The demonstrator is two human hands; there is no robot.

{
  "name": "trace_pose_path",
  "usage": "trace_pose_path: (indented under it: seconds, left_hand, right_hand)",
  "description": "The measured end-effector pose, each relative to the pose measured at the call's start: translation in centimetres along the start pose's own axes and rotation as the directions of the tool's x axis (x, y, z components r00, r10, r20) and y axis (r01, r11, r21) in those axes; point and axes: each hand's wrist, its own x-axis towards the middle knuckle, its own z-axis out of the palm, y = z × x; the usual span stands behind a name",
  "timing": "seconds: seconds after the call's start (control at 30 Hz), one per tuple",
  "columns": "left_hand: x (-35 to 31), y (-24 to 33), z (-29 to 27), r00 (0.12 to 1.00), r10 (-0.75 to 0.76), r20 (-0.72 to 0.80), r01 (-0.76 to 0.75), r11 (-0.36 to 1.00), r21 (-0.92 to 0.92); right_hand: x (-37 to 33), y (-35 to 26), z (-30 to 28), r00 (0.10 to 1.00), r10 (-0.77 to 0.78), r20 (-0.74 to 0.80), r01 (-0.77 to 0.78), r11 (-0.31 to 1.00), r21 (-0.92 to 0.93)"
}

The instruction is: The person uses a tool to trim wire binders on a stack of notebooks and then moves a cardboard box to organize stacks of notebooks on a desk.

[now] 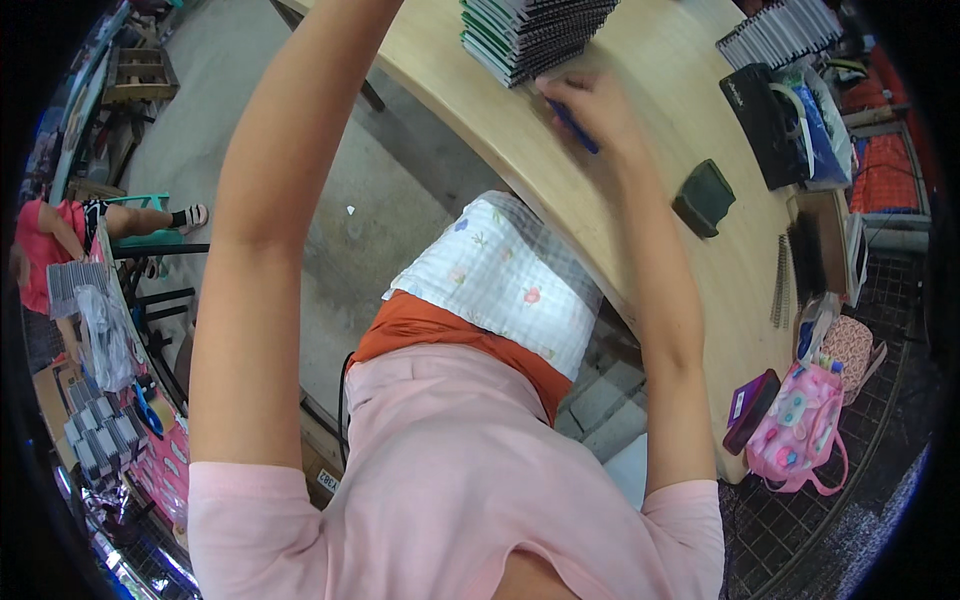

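My right hand [597, 108] is closed around a slim blue pen-like tool [577, 128], whose exact kind is blurred. Its fingertips are close to the bottom corner of a tall stack of spiral-bound notebooks [535, 38], with dark wire edges and some green covers. The stack stands on a pale wooden table [470, 95]. Up and out past the top edge goes my left arm, so that hand is hidden from view.
Right of my forearm lies a dark green block [704, 198]. Farther right are a black case [764, 125], more spiral-bound notebooks [780, 35], a purple box [751, 411] and a pink bag [797, 425]. A floral cloth [500, 280] covers my lap. Another person [70, 235] sits at far left.
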Motion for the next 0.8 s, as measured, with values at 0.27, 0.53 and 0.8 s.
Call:
trace_pose_path:
  seconds: [0.27, 0.53, 0.8]
  left_hand:
    - [0.3, -0.4, 0.0, 1.000, 0.031, -0.001, -0.031, 0.999, -0.012]
    - [0.3, -0.5, -0.6, 1.000, 0.023, 0.001, -0.023, 1.000, -0.006]
    - [0.4, -0.5, 0.0, 1.000, 0.016, -0.004, -0.016, 1.000, 0.009]
  right_hand:
    - [-2.1, 3.2, 4.2, 0.653, -0.682, -0.329, 0.395, 0.677, -0.621]
    - [-0.5, 1.0, 2.2, 0.832, -0.539, -0.127, 0.367, 0.709, -0.602]
    - [0.8, 0.7, -0.1, 0.962, -0.273, -0.019, 0.250, 0.907, -0.339]
